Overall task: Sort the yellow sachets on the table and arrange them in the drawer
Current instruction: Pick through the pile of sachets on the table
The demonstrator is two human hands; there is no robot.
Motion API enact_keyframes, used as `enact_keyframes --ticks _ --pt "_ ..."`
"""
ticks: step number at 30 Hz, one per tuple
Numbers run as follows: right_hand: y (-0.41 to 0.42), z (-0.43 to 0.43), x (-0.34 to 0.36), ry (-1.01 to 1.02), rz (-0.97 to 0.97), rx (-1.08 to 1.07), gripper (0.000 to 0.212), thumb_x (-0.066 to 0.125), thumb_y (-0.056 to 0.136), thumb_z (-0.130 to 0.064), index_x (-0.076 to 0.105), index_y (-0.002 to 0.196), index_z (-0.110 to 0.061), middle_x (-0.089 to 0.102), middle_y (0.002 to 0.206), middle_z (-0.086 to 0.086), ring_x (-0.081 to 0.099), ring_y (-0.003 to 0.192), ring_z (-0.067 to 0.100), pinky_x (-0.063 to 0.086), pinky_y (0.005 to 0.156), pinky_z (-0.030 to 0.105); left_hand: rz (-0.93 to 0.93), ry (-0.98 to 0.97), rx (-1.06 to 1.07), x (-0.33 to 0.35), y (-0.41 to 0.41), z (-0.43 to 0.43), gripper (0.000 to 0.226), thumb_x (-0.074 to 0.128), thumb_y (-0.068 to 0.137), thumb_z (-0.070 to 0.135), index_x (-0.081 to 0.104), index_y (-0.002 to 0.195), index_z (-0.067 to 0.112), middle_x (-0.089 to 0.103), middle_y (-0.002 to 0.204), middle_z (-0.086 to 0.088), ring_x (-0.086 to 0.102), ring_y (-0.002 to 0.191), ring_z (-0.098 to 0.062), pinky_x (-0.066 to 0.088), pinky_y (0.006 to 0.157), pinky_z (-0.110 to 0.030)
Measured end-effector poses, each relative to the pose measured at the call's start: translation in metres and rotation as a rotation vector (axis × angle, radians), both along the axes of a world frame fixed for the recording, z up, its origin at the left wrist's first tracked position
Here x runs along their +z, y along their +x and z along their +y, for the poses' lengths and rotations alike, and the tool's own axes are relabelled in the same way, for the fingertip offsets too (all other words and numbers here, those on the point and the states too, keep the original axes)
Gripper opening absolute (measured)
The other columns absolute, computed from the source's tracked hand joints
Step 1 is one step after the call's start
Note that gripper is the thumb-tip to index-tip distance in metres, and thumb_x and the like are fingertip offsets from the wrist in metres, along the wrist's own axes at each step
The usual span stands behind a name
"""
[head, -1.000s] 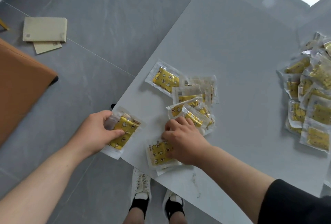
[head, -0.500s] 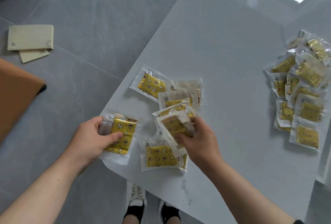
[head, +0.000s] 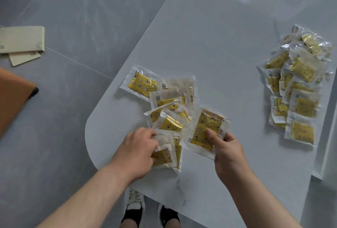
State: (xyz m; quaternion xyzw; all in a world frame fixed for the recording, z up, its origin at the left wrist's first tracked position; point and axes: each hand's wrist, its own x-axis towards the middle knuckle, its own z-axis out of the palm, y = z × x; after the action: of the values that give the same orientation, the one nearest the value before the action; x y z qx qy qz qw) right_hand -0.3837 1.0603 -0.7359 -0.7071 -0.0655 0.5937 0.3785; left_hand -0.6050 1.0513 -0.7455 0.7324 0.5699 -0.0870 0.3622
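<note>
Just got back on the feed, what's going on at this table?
A person is mid-sort at a grey table. The right hand pinches a star-print sachet, thumb on its face; the left hand grips another sachet at the near edge of a loose pile. A second pile lies far right. No drawer is in view.

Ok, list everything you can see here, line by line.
table: one, pale grey, centre to right
loose sachets: several overlapping, yellow in clear wrap, near table corner
sachet heap: many, yellow, table's right side
held sachet: one, yellow, in right hand
sachet stack: at least two, yellow, in left hand
envelopes: two, beige, floor, far left
furniture: one, orange-brown, left edge
shoes: two, white, floor below table
left hand: grips the stack
right hand: pinches one sachet
</note>
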Motion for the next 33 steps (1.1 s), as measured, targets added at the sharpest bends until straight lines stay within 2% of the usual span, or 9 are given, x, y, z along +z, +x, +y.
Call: enact_keyframes --ticks 3,6,10,14,18,21,23,27,33 --pt "0.004 -0.002 -0.002 0.003 0.043 -0.047 0.043 0.073 0.064 -0.012 0.067 0.105 -0.002 0.076 0.095 0.012 0.074 0.088 0.029 0.056 0.086 0.046 0.065 0.041 -0.044 -0.004 0.008 -0.010 0.030 0.065 0.085 0.037 0.062 0.113 0.026 0.041 0.138 0.005 0.042 0.125 -0.017 0.031 0.105 -0.033" --pt "0.009 -0.005 -0.003 0.014 0.048 -0.024 0.036 0.073 0.065 -0.012 0.069 0.101 -0.006 0.076 0.096 0.012 0.074 0.089 0.028 0.056 0.086 0.046 0.086 0.056 -0.021 -0.002 0.009 -0.016 0.031 0.066 0.084 0.040 0.059 0.113 0.029 0.050 0.116 0.006 0.050 0.107 -0.016 0.038 0.094 -0.032" --pt "0.012 -0.009 -0.004 0.029 0.037 0.014 0.035 0.074 0.064 -0.013 0.070 0.099 -0.006 0.076 0.096 0.013 0.074 0.090 0.029 0.055 0.087 0.046 0.028 0.038 0.024 -0.001 0.006 -0.021 0.037 0.086 0.063 0.037 0.059 0.087 0.028 0.054 0.080 0.010 0.057 0.072 -0.015 0.040 0.068 -0.026" --pt "0.012 -0.014 -0.002 0.012 0.043 0.048 0.033 0.073 0.065 -0.014 0.070 0.098 -0.005 0.076 0.096 0.013 0.073 0.091 0.030 0.055 0.085 0.045 -0.028 -0.046 0.164 0.011 0.004 -0.027 0.034 0.065 0.086 0.037 0.041 0.109 0.032 0.047 0.099 0.016 0.057 0.090 -0.016 0.039 0.073 -0.024" --pt "0.002 -0.026 -0.005 -0.032 0.053 0.086 0.022 0.073 0.073 -0.006 0.071 0.094 -0.003 0.076 0.092 0.015 0.074 0.085 0.030 0.058 0.079 0.041 -0.145 -0.276 0.569 0.017 -0.010 -0.039 0.082 0.078 0.076 0.024 0.030 0.137 0.049 0.045 0.114 0.022 0.055 0.110 -0.010 0.046 0.090 -0.030" --pt "-0.010 -0.034 -0.009 -0.091 0.014 0.182 0.013 0.072 0.081 -0.001 0.070 0.094 -0.001 0.077 0.088 0.014 0.075 0.082 0.028 0.059 0.075 0.039 -0.297 -0.294 0.856 0.012 -0.029 -0.052 0.045 0.082 0.068 0.001 0.067 0.101 0.028 0.073 0.086 0.015 0.068 0.080 0.000 0.056 0.076 -0.023" --pt "-0.019 -0.037 -0.012 -0.120 -0.017 0.263 0.011 0.072 0.083 -0.001 0.071 0.094 -0.002 0.077 0.087 0.011 0.075 0.081 0.026 0.060 0.075 0.037 -0.324 -0.289 0.957 0.011 -0.042 -0.058 0.029 0.079 0.070 -0.006 0.071 0.081 0.019 0.073 0.064 0.008 0.066 0.057 0.000 0.052 0.055 -0.016" --pt "-0.038 -0.039 -0.018 -0.130 -0.121 0.403 0.012 0.074 0.083 -0.005 0.072 0.087 -0.015 0.078 0.085 0.002 0.075 0.078 0.016 0.060 0.074 0.030 -0.366 -0.243 1.115 0.005 -0.063 -0.063 0.015 0.077 0.074 -0.005 0.070 0.079 0.008 0.074 0.064 -0.002 0.069 0.064 -0.022 0.053 0.056 -0.030" --pt "-0.059 -0.045 -0.027 -0.181 -0.566 0.632 0.023 0.074 0.080 -0.036 0.062 0.087 -0.017 0.067 0.082 -0.004 0.064 0.076 0.014 0.053 0.062 0.034 -0.625 -0.362 1.361 -0.003 -0.075 -0.057 0.017 0.069 0.077 -0.003 0.066 0.093 0.000 0.075 0.081 -0.016 0.073 0.067 -0.026 0.061 0.058 -0.033"
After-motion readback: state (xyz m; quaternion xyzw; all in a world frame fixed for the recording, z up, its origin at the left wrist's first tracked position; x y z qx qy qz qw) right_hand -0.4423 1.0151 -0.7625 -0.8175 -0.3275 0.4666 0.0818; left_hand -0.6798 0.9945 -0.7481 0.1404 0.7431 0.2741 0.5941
